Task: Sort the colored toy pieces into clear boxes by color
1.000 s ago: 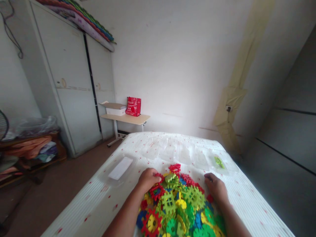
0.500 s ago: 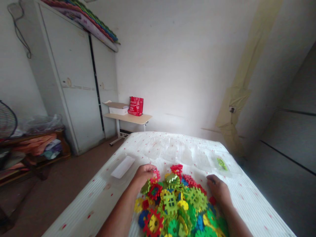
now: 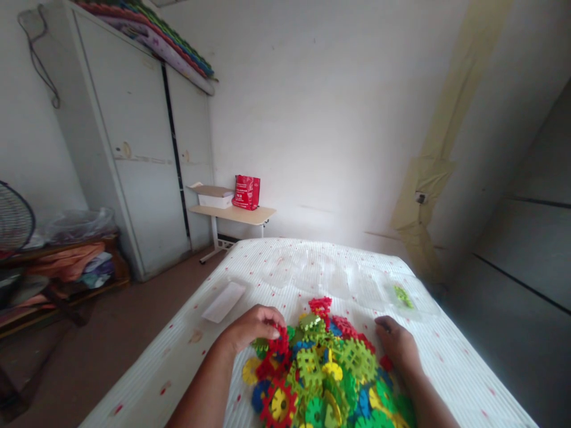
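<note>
A heap of plastic toothed building pieces in red, yellow, green and blue lies on the patterned white cloth in front of me. At its left edge my left hand pinches a red toothed building piece between thumb and fingers, just over the other pieces. My right hand rests on the cloth along the heap's right side. Its fingers are curled together, and whatever may be inside them is hidden. A small red piece lies beside that hand's palm.
Clear plastic trays stand in a row beyond the heap; the right one contains light-green pieces. A white paper slip lies in a clear tray at left. A side table holds a red bag and a box.
My left hand has shifted slightly nearer to me with its fingers bent over the red piece, which has turned. My right hand has hardly moved.
</note>
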Demonstrator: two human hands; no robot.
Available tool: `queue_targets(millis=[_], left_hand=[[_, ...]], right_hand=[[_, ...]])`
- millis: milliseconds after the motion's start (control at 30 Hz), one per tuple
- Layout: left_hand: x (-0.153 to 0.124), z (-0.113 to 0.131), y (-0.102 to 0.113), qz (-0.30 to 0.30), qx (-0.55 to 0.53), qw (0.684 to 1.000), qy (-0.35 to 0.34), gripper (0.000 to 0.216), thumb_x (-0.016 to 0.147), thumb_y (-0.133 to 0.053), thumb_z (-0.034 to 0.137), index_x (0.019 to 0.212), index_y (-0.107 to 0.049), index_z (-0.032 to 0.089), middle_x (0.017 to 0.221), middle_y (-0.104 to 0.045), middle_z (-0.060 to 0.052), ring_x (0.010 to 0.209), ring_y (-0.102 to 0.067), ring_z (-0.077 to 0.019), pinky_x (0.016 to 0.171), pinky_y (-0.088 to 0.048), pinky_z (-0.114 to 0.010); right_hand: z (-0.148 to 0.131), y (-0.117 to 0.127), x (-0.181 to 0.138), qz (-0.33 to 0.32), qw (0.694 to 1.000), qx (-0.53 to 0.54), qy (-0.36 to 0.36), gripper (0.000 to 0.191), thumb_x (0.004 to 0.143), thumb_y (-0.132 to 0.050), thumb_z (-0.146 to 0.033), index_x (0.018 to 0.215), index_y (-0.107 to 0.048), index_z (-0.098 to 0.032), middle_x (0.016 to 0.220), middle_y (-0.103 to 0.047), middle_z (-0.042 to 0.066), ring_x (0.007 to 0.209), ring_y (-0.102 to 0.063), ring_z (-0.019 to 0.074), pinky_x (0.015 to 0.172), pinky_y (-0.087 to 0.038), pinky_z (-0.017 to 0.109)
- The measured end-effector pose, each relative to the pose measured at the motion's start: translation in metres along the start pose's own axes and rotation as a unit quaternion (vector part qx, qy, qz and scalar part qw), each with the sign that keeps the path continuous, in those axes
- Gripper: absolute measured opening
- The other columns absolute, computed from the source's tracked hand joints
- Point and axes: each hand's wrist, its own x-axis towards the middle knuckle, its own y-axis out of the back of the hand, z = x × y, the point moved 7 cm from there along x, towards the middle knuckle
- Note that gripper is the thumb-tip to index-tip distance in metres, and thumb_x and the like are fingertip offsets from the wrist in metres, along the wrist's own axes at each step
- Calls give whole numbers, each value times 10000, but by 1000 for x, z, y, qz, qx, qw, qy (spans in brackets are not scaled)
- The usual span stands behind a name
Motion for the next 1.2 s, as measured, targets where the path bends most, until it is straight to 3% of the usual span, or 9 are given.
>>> queue_targets(millis=[100, 267, 367, 567, 700, 900, 1067, 1200], left_hand=[[1, 2, -3, -28, 70, 997, -24, 197, 525, -673, 227, 713, -722, 191, 886, -691, -24, 782, -592, -180, 706, -438, -261], [4, -14, -3, -44, 128, 989, 56, 286, 521, -643, 197, 798, -719, 188, 685, -689, 14, 631, -574, -143, 598, -415, -227], [3, -12, -3, -50, 106, 991, 64, 325, 524, -637, 184, 842, -708, 169, 717, -687, 15, 620, -553, -113, 594, -395, -206], [-11, 2, 1, -7, 72, 996, 55, 348, 558, -636, 247, 885, -692, 141, 769, -682, -15, 662, -565, -127, 638, -412, -228], [-21, -2, -3, 21, 158, 986, 53, 346, 567, -570, 199, 883, -698, 141, 834, -669, -29, 738, -575, -156, 676, -424, -244], [-24, -5, -9, 81, 312, 947, 12, 396, 544, -486, 98, 863, -704, 185, 839, -624, -18, 802, -558, -165, 722, -418, -232], [-21, -8, -10, 110, 352, 929, -8, 495, 516, -470, 27, 942, -666, 190, 932, -601, -25, 904, -531, -168, 805, -396, -234], [-20, -11, -15, 95, 378, 921, -15, 467, 509, -449, 16, 875, -674, 199, 880, -603, -18, 859, -545, -157, 757, -396, -216]], right_hand=[[0, 0, 0, -4, 1000, -10, -3, 284, 755, -386, -322, 876, -626, -230, 837, -697, 25, 758, -631, 177, 636, -420, 232], [1, -2, 1, -17, 1000, -18, -3, 299, 764, -374, -325, 903, -618, -223, 847, -696, 32, 773, -631, 179, 639, -416, 233], [2, -3, 1, -16, 1000, -14, -4, 299, 763, -374, -322, 901, -618, -219, 853, -693, 34, 777, -630, 176, 646, -416, 231], [2, -2, 1, -7, 1000, -1, -1, 290, 750, -392, -325, 880, -632, -225, 837, -693, 26, 760, -627, 174, 635, -414, 229], [2, -1, 1, -5, 1000, -1, -5, 290, 748, -398, -320, 886, -635, -227, 829, -693, 24, 748, -624, 169, 627, -411, 224], [3, -2, 2, -3, 1000, 0, -2, 283, 740, -407, -317, 876, -640, -233, 803, -694, 18, 728, -623, 165, 615, -405, 224], [6, -5, 3, -5, 1000, -9, 2, 294, 744, -399, -316, 890, -637, -225, 805, -695, 25, 729, -625, 168, 620, -405, 227], [6, -4, 3, -3, 1000, -9, 1, 295, 748, -396, -325, 886, -639, -231, 784, -694, 19, 720, -625, 165, 624, -407, 224]])
